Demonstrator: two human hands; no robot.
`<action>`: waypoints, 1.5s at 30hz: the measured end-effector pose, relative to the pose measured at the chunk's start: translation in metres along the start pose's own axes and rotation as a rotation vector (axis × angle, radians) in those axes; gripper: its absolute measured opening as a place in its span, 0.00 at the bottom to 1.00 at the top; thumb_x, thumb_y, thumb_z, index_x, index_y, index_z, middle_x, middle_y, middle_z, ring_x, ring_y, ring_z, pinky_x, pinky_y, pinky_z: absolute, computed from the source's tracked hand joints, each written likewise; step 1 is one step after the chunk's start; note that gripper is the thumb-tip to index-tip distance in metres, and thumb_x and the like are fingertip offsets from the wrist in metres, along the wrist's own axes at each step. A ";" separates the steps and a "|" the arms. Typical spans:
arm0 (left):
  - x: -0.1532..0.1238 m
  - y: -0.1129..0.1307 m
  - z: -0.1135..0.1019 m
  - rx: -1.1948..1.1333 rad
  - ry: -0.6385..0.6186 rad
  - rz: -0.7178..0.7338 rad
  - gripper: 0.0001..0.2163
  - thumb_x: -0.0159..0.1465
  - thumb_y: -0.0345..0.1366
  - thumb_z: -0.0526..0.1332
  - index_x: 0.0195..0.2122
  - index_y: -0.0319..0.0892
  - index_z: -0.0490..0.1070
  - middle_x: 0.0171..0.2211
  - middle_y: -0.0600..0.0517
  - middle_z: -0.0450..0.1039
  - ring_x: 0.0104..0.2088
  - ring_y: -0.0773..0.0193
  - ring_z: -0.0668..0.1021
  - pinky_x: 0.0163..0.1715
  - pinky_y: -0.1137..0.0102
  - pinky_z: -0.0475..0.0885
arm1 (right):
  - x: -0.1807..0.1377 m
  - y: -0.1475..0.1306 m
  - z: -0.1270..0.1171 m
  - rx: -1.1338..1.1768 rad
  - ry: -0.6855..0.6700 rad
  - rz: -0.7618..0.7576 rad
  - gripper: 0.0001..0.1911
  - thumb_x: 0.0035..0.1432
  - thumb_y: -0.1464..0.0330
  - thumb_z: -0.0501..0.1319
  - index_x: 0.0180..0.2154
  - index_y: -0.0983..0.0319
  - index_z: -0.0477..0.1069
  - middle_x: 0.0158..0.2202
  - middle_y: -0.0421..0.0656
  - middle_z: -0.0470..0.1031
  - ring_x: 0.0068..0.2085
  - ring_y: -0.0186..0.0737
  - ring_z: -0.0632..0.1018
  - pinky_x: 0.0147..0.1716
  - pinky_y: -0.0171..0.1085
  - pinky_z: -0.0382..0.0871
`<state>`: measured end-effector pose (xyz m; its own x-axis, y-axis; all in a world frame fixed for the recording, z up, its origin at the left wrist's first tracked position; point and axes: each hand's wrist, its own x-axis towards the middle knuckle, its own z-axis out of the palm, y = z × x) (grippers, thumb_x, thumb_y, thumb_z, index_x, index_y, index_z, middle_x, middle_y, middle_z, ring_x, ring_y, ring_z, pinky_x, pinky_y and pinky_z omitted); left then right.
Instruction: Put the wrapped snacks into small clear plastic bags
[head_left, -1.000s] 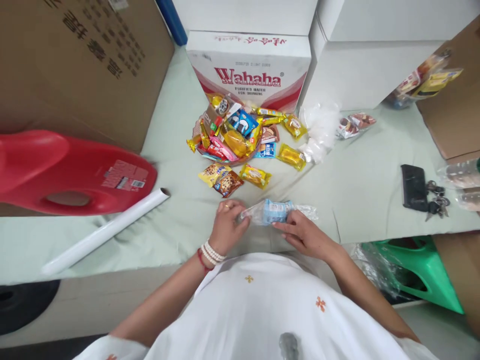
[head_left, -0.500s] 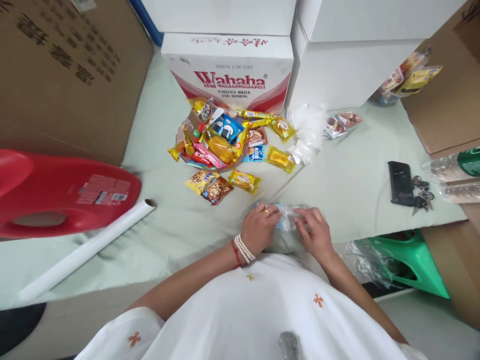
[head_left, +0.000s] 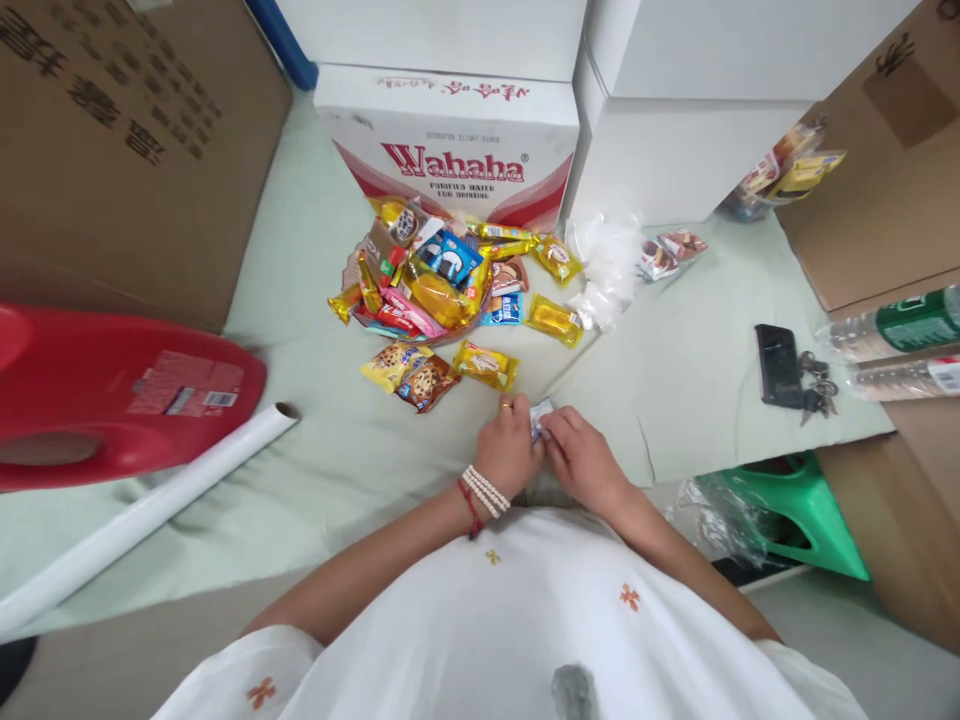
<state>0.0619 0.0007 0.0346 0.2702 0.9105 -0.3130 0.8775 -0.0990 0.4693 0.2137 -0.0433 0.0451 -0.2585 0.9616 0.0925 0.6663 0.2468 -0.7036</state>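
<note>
My left hand (head_left: 506, 450) and my right hand (head_left: 581, 458) are pressed together at the near edge of the green-covered table (head_left: 315, 300). Both close round a small blue snack in a clear plastic bag (head_left: 540, 415); only a corner of it shows between my fingers. A ring and bead bracelets mark my left hand. Just beyond my hands lies a heap of wrapped snacks (head_left: 442, 280), with a yellow packet (head_left: 486, 364) and two cookie packets (head_left: 411, 372) nearest.
A Wahaha water carton (head_left: 450, 140) and white boxes (head_left: 690, 110) stand behind the heap. A red plastic container (head_left: 112, 390) and a white paper roll (head_left: 150, 510) lie left. A phone with keys (head_left: 787, 370), bottles (head_left: 892, 335), clear bags (head_left: 607, 265) and a green stool (head_left: 795, 510) are right.
My hands have come together, folding the clear bag with the blue snack from a stretched-out length into a small bundle hidden between my fingers. The view has shifted right.
</note>
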 end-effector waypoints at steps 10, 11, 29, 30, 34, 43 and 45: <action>0.023 -0.020 -0.003 -0.593 -0.103 -0.105 0.07 0.59 0.32 0.63 0.34 0.44 0.63 0.31 0.54 0.72 0.33 0.62 0.75 0.34 0.68 0.72 | -0.009 0.002 0.004 -0.167 -0.081 -0.242 0.40 0.68 0.71 0.59 0.74 0.62 0.44 0.64 0.59 0.63 0.60 0.56 0.68 0.58 0.58 0.71; 0.023 -0.019 -0.003 -0.568 -0.090 -0.109 0.07 0.59 0.32 0.63 0.34 0.44 0.63 0.31 0.53 0.72 0.34 0.61 0.76 0.35 0.67 0.72 | -0.009 0.004 0.006 -0.213 -0.067 -0.232 0.39 0.68 0.73 0.57 0.74 0.61 0.44 0.64 0.59 0.63 0.59 0.56 0.69 0.57 0.57 0.72; 0.001 -0.004 -0.011 -0.618 -0.064 0.106 0.30 0.58 0.31 0.66 0.63 0.40 0.61 0.56 0.38 0.68 0.52 0.53 0.77 0.51 0.59 0.77 | 0.008 0.027 0.005 -0.136 0.062 -0.035 0.24 0.63 0.75 0.57 0.60 0.60 0.71 0.55 0.54 0.73 0.54 0.54 0.71 0.55 0.55 0.71; 0.000 -0.007 -0.015 -0.725 -0.076 0.143 0.34 0.59 0.33 0.66 0.66 0.42 0.58 0.58 0.40 0.68 0.51 0.56 0.77 0.49 0.61 0.77 | 0.010 0.033 -0.001 -0.050 0.099 0.015 0.23 0.63 0.73 0.58 0.59 0.59 0.72 0.56 0.53 0.73 0.55 0.53 0.72 0.56 0.55 0.71; 0.001 -0.017 -0.029 -0.843 0.021 0.103 0.34 0.63 0.43 0.67 0.69 0.45 0.59 0.61 0.40 0.68 0.50 0.57 0.76 0.41 0.66 0.76 | 0.013 0.047 -0.019 0.462 0.118 0.204 0.20 0.64 0.63 0.62 0.57 0.57 0.73 0.53 0.48 0.77 0.52 0.47 0.78 0.53 0.47 0.75; 0.019 -0.007 -0.012 -0.874 -0.177 0.069 0.21 0.60 0.53 0.66 0.43 0.39 0.76 0.35 0.50 0.77 0.34 0.62 0.76 0.35 0.68 0.72 | -0.004 0.035 -0.010 0.805 0.013 0.318 0.29 0.64 0.53 0.64 0.63 0.57 0.69 0.58 0.49 0.77 0.56 0.48 0.78 0.56 0.48 0.73; 0.017 -0.007 -0.008 -0.849 -0.191 0.122 0.21 0.59 0.50 0.67 0.47 0.40 0.76 0.40 0.47 0.79 0.38 0.59 0.78 0.38 0.67 0.73 | -0.004 0.044 -0.011 0.723 0.088 0.391 0.24 0.64 0.54 0.64 0.57 0.57 0.74 0.52 0.46 0.80 0.51 0.45 0.79 0.54 0.47 0.74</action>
<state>0.0566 0.0203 0.0328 0.4713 0.8229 -0.3174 0.2672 0.2098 0.9405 0.2519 -0.0351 0.0212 -0.0257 0.9754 -0.2191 0.0742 -0.2167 -0.9734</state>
